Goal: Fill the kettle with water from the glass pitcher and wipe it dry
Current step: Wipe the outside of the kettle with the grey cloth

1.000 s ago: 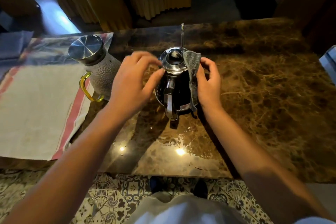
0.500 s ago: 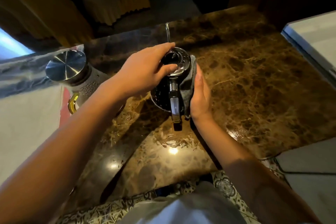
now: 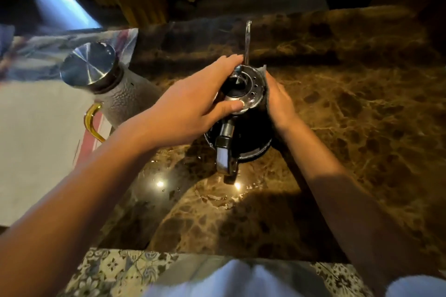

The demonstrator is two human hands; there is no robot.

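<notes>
Kettle (image 3: 243, 132) sits mid-desk (image 3: 362, 128), spout away from me, handle toward me, lid (image 3: 243, 89) on. Left hand (image 3: 190, 108) clamps the lid rim: thumb on the near edge, fingers curled over the far side by the spout base, so it's closed on the lid & steadies the whole pot. Right hand (image 3: 277, 101) lies flat vs the kettle's right flank w/ the cloth (image 3: 264, 84) pressed between palm & metal; fingers mostly straight, not fisted, just pinning the cloth there. Only a grey sliver of cloth shows above my fingers.

Pitcher (image 3: 113, 89) stands to the left, capped, partly on the towel (image 3: 36, 140), near the kettle but not touching. Filling looks done, I'd say; this is the drying part.

To do it well, imo: keep downward pressure w/ the left so the kettle doesn't skate, since the desk in front of it looks wet & shiny. Sweep the cloth top to bottom, then work round the body. Watch the thin spout; a bump could tip or slosh. Handle & base rim need a pass too, plus the drops on the desk. Can't tell if the left flank is dry; my hand hides it.
</notes>
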